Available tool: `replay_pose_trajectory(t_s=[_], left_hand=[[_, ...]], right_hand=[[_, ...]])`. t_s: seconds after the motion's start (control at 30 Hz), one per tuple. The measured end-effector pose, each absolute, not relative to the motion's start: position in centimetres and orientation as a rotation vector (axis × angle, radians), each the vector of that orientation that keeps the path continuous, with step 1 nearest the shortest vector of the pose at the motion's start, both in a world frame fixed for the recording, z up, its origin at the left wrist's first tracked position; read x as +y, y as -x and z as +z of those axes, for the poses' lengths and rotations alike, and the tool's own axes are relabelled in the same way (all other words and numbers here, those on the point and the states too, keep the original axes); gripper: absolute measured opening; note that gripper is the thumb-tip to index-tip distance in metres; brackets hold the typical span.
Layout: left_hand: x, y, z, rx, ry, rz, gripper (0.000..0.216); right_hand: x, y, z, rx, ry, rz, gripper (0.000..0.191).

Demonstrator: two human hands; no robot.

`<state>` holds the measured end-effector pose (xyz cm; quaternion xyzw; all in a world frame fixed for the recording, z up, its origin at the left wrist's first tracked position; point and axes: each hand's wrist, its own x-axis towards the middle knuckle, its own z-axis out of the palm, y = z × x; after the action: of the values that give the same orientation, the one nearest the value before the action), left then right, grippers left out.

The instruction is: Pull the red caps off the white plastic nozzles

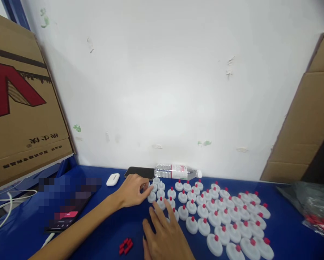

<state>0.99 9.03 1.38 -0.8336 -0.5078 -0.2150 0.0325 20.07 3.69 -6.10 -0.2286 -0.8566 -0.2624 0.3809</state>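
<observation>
Currently | white cap (151, 197) | just beside left hand (135, 190) | right side

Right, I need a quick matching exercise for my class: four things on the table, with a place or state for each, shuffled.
Column one
1. Clear bottle
2. White case
3. Loose red pieces
4. White discs

Column two
A. Clustered between the left forearm and the right hand
B. Spread mostly over the right part of the table, most with red tips
C. Lying on its side near the wall
D. Left of the dark phone in the picture

Pairs: 1-C, 2-D, 3-A, 4-B
</observation>
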Motion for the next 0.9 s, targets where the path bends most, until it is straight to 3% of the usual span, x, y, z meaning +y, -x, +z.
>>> replay_pose_trajectory(t_s=[0.27,0.57,0.9], left_hand=[[8.3,-1.1,-0.1,-1.614,2.589,-0.585,0.032],[7.5,-2.3,-0.4,-1.69,2.73,-0.777,0.023],[5.9,-1.0,0.9,-2.056,2.784,-1.317,0.037]], right_hand=[[4.4,-21.1,-6.6,-2.106,0.685,-0.693,0.034],[5.2,-22.8,-6.4,-2.103,0.711,-0.67,0.03],[5.2,-22.4,-6.1,-2.041,0.63,-0.652,0.02]])
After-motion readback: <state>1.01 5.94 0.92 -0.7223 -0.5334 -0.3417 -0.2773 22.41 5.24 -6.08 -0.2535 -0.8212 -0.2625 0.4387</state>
